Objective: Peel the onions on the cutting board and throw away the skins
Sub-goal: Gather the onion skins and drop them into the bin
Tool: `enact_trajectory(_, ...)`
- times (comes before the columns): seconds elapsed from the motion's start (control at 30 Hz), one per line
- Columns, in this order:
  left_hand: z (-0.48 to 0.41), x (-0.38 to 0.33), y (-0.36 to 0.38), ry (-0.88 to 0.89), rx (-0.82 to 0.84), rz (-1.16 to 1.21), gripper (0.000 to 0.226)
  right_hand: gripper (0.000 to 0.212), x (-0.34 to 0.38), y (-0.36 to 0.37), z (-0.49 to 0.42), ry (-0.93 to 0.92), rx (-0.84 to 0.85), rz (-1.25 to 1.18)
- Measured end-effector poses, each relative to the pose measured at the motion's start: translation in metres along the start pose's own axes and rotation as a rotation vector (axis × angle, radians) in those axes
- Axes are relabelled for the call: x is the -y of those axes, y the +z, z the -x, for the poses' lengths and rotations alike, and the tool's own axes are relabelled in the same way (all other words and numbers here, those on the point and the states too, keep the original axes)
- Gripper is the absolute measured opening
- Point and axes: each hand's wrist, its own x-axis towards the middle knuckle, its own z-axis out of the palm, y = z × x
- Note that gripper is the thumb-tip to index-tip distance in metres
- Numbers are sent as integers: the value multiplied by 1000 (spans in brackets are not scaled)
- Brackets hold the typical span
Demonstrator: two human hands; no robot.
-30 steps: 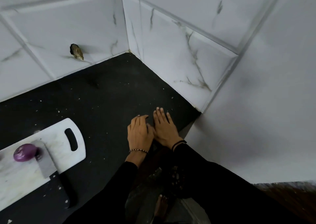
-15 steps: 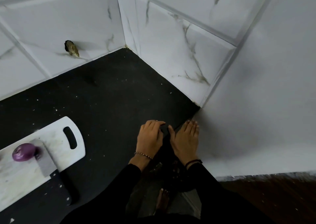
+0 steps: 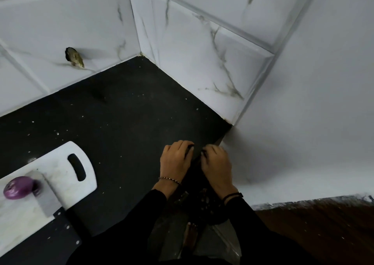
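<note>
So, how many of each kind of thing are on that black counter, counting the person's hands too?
Onions: 1, the purple onion
Cutting boards: 1, the white cutting board under it
Knives: 1, the cleaver, blade lying on the board
Hands: 2, the left hand and the right hand, both with curled fingers
Total: 5

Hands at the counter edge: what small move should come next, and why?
Probably release the bag and reach left for the board: left hand and right hand seem to pinch its rim, flecks lie inside, and an onion sits there by the cleaver.
</note>
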Motion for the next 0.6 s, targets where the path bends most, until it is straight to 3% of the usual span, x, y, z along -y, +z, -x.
enact_trajectory(0.1,-13,13,-9,-107,-11,-65,18,21,21,7,-30,-168,63,-62)
enact_trajectory(0.23,-29,33,-16,-242,56,-133,33,51,40,34,-64,-320,423,-50)
enact_trajectory(0.33,-42,44,-20,-312,65,-131,44,63,45,57,-86,-441,603,130)
enact_trajectory(0.43,-53,54,-21,-336,67,-150,50,68,48,73,-107,-509,646,288)
enact_trajectory(0.53,-63,63,-19,-339,60,-161,49,69,52,80,-130,-456,603,320)
enact_trajectory(0.6,-68,67,-17,-338,56,-164,46,90,51,85,-147,-398,551,304)
